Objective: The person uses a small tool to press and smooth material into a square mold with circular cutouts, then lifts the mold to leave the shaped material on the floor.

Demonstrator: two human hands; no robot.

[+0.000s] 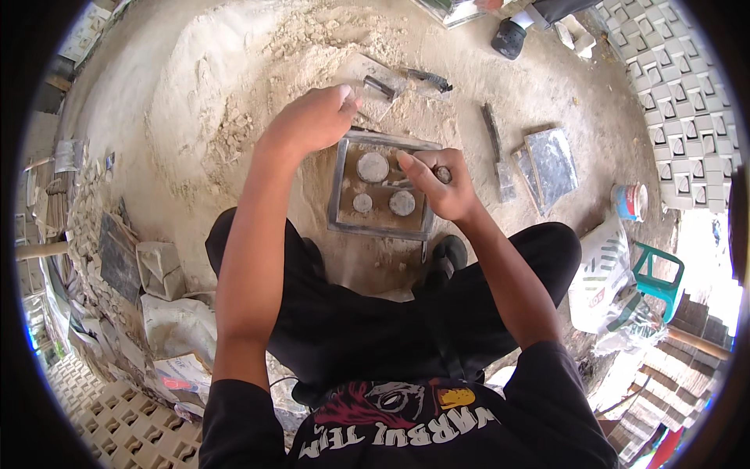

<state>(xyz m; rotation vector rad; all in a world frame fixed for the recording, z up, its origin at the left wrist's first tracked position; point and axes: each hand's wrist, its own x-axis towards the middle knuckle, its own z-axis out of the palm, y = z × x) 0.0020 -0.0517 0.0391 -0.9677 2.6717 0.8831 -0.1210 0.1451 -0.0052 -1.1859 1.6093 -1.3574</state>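
Observation:
In front of my crouched legs lies a dark rectangular frame (pixel 337 187) packed with brown sand. Three pale round discs are set in the sand: a large disc (pixel 373 166), a medium disc (pixel 401 203) and a small disc (pixel 362 203). My right hand (pixel 449 187) is closed around a tool with a round handle end (pixel 443 173), over the frame's right side; the tool's working end is unclear. My left hand (pixel 312 121) hovers beyond the frame's far left corner, fingers pinched together with whitened tips. Whatever it may hold is too small to make out.
Loose sand (pixel 226 102) heaps at the far left. Beyond the frame lie a trowel (pixel 380 86) and a brush (pixel 430 79). To the right are a long-handled tool (pixel 492 133), flat boards (pixel 553 168), a small bucket (pixel 630 202) and a green stool (pixel 658 281). Another person's shoe (pixel 509 39) shows at top.

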